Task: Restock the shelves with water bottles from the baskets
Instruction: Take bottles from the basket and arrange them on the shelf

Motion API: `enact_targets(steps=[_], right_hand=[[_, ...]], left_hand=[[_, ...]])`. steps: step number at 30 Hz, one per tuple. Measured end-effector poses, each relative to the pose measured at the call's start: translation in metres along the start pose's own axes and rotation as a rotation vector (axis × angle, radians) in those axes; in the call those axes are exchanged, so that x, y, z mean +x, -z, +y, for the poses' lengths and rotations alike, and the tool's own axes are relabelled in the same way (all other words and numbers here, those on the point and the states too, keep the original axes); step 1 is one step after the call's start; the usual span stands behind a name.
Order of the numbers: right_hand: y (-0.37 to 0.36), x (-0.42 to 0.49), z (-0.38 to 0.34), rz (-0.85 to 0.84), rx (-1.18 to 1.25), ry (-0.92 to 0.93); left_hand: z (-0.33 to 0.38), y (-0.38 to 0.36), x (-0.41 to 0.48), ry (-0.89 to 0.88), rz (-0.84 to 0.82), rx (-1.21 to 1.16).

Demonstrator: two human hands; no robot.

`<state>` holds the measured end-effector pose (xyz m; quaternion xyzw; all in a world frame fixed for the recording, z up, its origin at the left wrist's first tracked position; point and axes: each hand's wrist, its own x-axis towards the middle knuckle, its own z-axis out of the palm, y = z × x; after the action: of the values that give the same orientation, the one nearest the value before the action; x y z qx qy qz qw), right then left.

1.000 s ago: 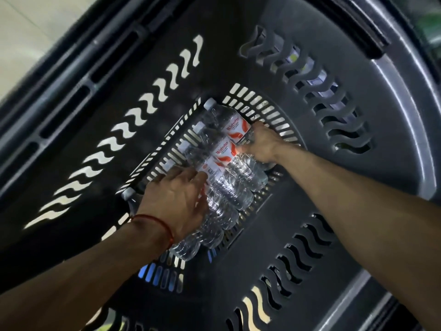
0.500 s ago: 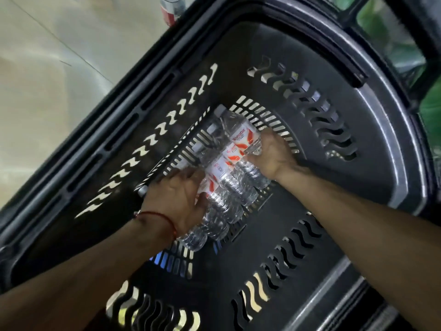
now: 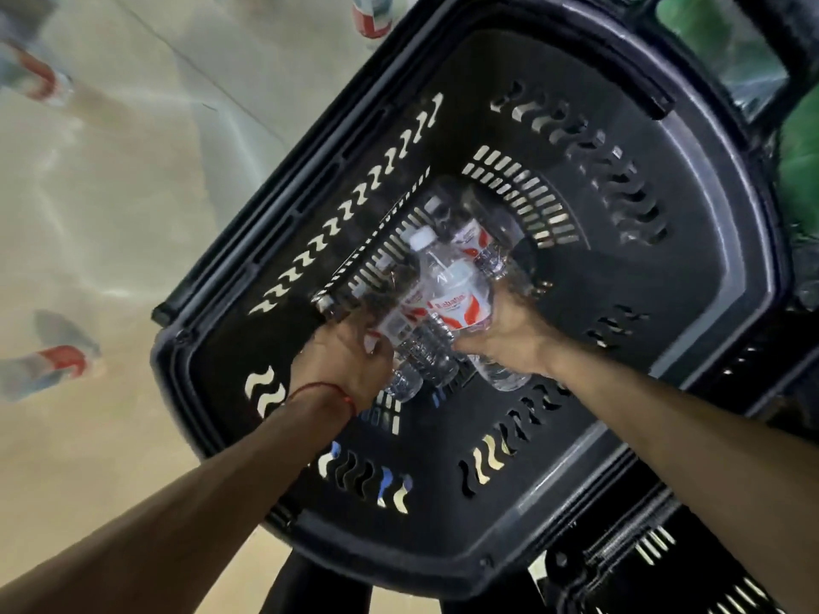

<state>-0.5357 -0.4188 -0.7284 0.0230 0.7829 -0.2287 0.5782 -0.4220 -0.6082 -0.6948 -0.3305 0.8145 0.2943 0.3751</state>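
— State of left hand (image 3: 343, 352)?
— Curls round a cluster of water bottles (image 3: 423, 354); red cord (image 3: 325, 387) at the wrist.
— And right hand (image 3: 505, 334)?
— Grips one labelled bottle (image 3: 454, 299) by the body, cap pointing away, pressed against the left hand's cluster.
— Beyond the hands?
— A further bottle (image 3: 474, 239) just past the right hand, on the slotted bottom of the black basket (image 3: 691, 268). Blurred; no finer detail.

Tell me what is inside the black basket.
Clear water bottles with red-and-white labels, gripped by the left hand and right hand. Hands and blur hide the exact count and part of the basket floor.
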Motion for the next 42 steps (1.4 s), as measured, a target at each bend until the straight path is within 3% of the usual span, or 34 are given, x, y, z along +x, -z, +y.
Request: enact_targets(steps=[8,11,14,26,35,39,42], right_hand=[[-0.015,0.022,0.012,0.076,0.049,0.051],[-0.018,0.036,0.013,0.092,-0.002,0.087],[-0.022,0.042,0.014,0.126,-0.058,0.130],[-0.029,0.035,0.007,0.125,-0.090,0.196],[-0.023,-0.022,0.002,0.211,0.040,0.150],[-0.015,-0.071,-0.008,0.231,0.151,0.112],[-0.006,-0.112,-0.015,0.269,0.224,0.108]], left_hand=[[-0.026,-0.083,0.045,0.488,-0.083,-0.628],[-0.029,-0.109,0.067,0.565,-0.150,-0.791],[-0.041,-0.135,0.094,0.672,-0.106,-0.894],[-0.044,-0.138,0.094,0.583,0.138,-0.840],[-0.029,-0.108,0.021,0.471,0.073,-0.839],[-0.016,-0.081,-0.027,0.271,0.058,-0.680],[-0.010,-0.062,-0.063,0.181,0.035,-0.795]])
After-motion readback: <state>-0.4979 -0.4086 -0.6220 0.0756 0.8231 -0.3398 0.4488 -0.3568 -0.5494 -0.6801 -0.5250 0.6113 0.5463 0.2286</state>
